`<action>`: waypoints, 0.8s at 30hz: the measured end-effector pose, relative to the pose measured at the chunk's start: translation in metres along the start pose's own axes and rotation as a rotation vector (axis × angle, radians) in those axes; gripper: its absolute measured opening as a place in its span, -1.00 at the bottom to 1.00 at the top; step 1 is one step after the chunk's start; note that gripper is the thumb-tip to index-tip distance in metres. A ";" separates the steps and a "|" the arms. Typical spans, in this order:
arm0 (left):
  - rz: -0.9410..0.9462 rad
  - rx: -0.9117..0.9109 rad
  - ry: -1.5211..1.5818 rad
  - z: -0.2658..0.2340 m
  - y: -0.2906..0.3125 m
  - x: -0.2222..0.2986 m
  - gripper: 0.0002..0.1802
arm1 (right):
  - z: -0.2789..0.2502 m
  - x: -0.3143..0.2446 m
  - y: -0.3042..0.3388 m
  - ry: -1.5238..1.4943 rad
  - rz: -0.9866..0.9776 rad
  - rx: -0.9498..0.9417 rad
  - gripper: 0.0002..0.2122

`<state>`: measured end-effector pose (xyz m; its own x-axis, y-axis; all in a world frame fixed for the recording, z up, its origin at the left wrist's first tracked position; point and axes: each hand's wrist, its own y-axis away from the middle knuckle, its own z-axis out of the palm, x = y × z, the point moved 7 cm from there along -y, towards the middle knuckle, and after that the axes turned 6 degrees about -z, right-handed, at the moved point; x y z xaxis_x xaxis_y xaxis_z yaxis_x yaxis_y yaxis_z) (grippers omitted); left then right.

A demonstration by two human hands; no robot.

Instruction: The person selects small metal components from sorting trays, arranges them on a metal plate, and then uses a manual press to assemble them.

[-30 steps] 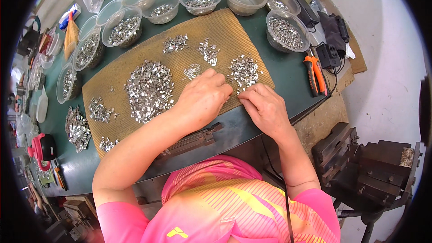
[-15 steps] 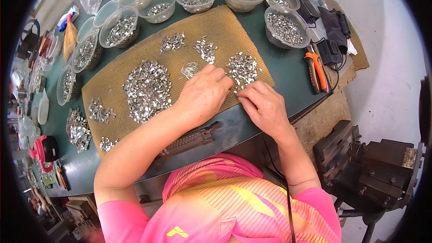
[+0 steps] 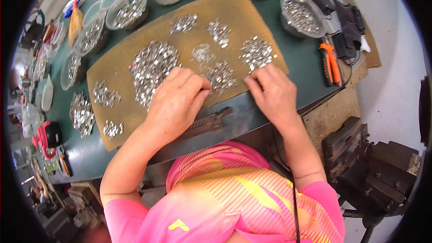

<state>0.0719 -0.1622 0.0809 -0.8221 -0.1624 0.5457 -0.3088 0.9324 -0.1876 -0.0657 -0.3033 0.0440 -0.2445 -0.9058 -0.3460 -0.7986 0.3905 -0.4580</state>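
1. Although much metal is gathered at the left, no hand is placed there: a pile of longer metal pieces (image 3: 82, 116) is laid on the green worktop (image 3: 307, 56), just beside the brown mat (image 3: 253, 18), and two small piles (image 3: 105, 95) are set on the mat itself. Farther back, metal pieces are contained in clear bowls (image 3: 142, 16).

2. Next, the large heap (image 3: 153, 69) is seen. It is by far the biggest on the mat, so the greater part there may be judged as not yet divided, but this cannot be confirmed.

3. The left hand (image 3: 179, 101) is held in front of this heap. Its thumb and forefinger are brought near each other; whether a piece is gripped cannot be told.

4. In the middle, four smaller piles are kept apart or nearly so. The loose pile (image 3: 220, 77) is found between the two hands, close to the left fingertips. Some dividing thus appears done.

5. The right hand (image 3: 273, 92) is held low over the mat's near edge, with fingers bent. Whether it is closed or empty cannot be told. Just beyond it, the bright pile (image 3: 257, 53) is placed.

6. At the far right, orange-handled pliers (image 3: 330, 63) are left lying on the worktop, untouched.
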 end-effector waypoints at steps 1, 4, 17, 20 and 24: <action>-0.014 0.011 0.019 -0.004 0.009 -0.001 -0.87 | -0.002 -0.001 0.000 0.026 -0.006 0.008 -0.82; -0.059 0.026 0.070 -0.008 0.033 -0.006 -0.85 | -0.005 0.002 0.000 0.008 -0.003 -0.006 -0.86; -0.087 0.184 0.097 0.016 0.078 0.003 -0.78 | -0.005 -0.006 0.003 0.019 -0.106 -0.084 -0.89; -0.078 0.184 0.082 0.017 0.078 0.003 -0.77 | -0.004 -0.005 0.002 0.020 -0.106 -0.123 -0.89; -0.047 0.184 0.057 0.017 0.081 0.004 -0.75 | -0.010 -0.028 0.003 -0.111 -0.203 -0.132 -0.88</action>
<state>0.0354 -0.0927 0.0540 -0.7775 -0.1812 0.6022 -0.4328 0.8489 -0.3035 -0.0665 -0.2784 0.0607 -0.0159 -0.9372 -0.3484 -0.8916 0.1711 -0.4194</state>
